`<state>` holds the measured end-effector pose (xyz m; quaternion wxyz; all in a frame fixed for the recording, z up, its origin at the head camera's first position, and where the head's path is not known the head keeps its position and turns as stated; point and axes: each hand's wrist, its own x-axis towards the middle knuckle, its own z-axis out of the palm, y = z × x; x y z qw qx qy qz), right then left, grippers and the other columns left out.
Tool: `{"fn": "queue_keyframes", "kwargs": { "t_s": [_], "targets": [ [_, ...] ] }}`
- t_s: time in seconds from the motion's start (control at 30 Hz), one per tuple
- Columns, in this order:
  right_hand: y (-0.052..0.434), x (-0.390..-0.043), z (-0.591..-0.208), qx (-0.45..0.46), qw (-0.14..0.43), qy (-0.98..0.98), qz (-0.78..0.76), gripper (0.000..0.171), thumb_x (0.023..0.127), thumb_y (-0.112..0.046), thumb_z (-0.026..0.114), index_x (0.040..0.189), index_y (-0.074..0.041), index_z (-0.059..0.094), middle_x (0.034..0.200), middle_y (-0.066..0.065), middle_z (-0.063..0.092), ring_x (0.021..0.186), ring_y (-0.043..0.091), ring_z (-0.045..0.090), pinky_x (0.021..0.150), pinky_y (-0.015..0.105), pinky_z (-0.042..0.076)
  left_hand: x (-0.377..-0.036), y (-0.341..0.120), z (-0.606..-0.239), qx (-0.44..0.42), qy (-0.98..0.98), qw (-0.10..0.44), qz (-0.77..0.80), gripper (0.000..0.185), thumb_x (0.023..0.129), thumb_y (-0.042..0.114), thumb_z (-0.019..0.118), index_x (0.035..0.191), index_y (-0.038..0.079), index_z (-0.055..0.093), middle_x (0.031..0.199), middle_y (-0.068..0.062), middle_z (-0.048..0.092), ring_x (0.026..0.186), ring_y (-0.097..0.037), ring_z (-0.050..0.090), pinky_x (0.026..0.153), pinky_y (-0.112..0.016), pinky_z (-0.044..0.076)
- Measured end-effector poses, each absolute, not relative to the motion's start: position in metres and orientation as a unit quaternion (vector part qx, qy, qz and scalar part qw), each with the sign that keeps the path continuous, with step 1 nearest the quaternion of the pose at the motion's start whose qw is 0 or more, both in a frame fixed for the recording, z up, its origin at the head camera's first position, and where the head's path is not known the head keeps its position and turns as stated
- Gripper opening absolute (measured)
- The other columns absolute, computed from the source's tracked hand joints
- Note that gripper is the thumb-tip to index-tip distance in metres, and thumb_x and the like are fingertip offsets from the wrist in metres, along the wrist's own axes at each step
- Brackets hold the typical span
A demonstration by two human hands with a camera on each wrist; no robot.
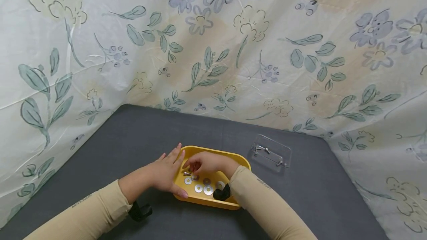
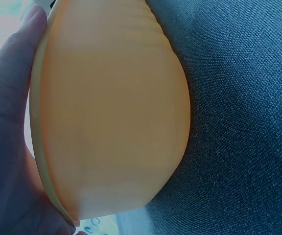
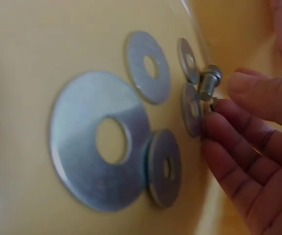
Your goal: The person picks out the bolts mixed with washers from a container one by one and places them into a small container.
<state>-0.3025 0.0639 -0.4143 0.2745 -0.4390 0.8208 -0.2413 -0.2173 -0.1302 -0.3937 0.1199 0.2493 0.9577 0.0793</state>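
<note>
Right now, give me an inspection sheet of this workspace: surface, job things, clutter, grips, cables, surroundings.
Surface: dark grey fabric table top, flat.
Job things: yellow tray on the table, holding several flat metal washers of different sizes and a small bolt.
Clutter: clear plastic lid lying to the right of the tray, with small metal parts on it.
Grips: left hand rests on the tray's left rim, fingers straight; right hand reaches into the tray, fingertips at the bolt; whether it is pinched yet cannot be told.
Cables: nothing seen; black straps at both wrists.
Surroundings: floral cloth hung behind and at both sides.
</note>
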Motion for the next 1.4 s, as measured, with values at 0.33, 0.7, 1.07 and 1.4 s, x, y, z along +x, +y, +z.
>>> {"fn": "queue_keyframes", "kwargs": {
  "t_s": [0.33, 0.7, 1.07, 1.4],
  "targets": [
    [0.061, -0.303, -0.419, -0.485, 0.263, 0.807, -0.21, 0.034, 0.084, -0.002, 0.063, 0.117, -0.011, 0.064, 0.084, 0.001, 0.058, 0.071, 0.006, 0.05, 0.065, 0.016, 0.046, -0.221, -0.13, -0.397, 0.242, 0.96, 0.125, 0.068, 0.133, 0.052, 0.088, 0.047, 0.147, 0.006, 0.005, 0.15, -0.012, -0.017, 0.139, -0.024, -0.004, 0.108, -0.052, 0.012],
    [0.061, -0.301, -0.42, -0.465, 0.253, 0.824, -0.201, 0.024, 0.082, -0.002, 0.066, 0.104, -0.011, 0.068, 0.073, -0.007, 0.057, 0.061, 0.003, 0.052, 0.06, 0.016, 0.047, -0.22, -0.129, -0.392, 0.244, 0.958, 0.132, 0.073, 0.132, 0.053, 0.087, 0.049, 0.147, 0.005, 0.006, 0.151, -0.013, -0.016, 0.139, -0.026, -0.002, 0.108, -0.052, 0.012],
    [0.062, -0.306, -0.421, -0.45, 0.228, 0.846, -0.173, 0.017, 0.082, -0.009, 0.069, 0.097, -0.014, 0.066, 0.077, -0.009, 0.058, 0.066, 0.003, 0.052, 0.064, 0.015, 0.047, -0.219, -0.13, -0.39, 0.249, 0.958, 0.124, 0.075, 0.131, 0.054, 0.086, 0.049, 0.147, 0.004, 0.008, 0.151, -0.015, -0.014, 0.139, -0.027, 0.0, 0.108, -0.052, 0.014],
    [0.067, -0.31, -0.412, -0.448, 0.205, 0.847, -0.2, 0.01, 0.082, -0.014, 0.069, 0.091, -0.013, 0.066, 0.075, -0.01, 0.058, 0.065, 0.003, 0.053, 0.062, 0.016, 0.047, -0.22, -0.13, -0.39, 0.249, 0.957, 0.125, 0.076, 0.131, 0.054, 0.085, 0.051, 0.146, 0.003, 0.008, 0.151, -0.015, -0.014, 0.139, -0.026, 0.0, 0.108, -0.052, 0.014]
  ]
}}
